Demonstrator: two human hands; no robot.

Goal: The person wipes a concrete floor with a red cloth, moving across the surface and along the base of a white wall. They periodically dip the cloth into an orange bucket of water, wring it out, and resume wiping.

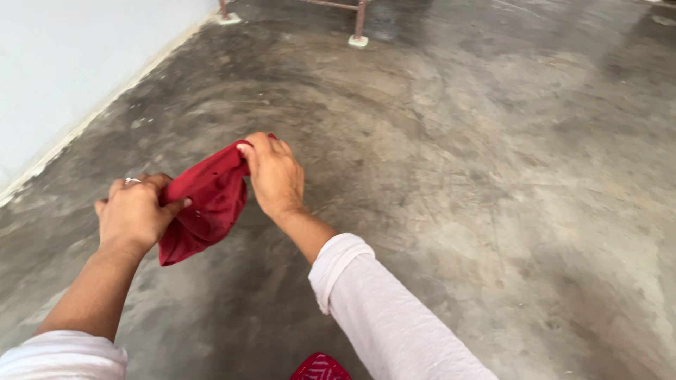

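Left hand [134,213] pinches red cloth [204,204] edge | right hand [276,174] grips its top corner | cloth bunched, not spread flat | held above concrete floor [493,176]

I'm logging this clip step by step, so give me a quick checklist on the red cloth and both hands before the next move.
1. Left hand grips the red cloth: ok.
2. Right hand pinches the cloth's upper edge: ok.
3. Cloth held off the concrete floor: ok.
4. Cloth spread flat: not ok, bunched between the hands.
5. Cloth dry or damp: cannot tell.
6. Metal frame legs far from the hands: ok.
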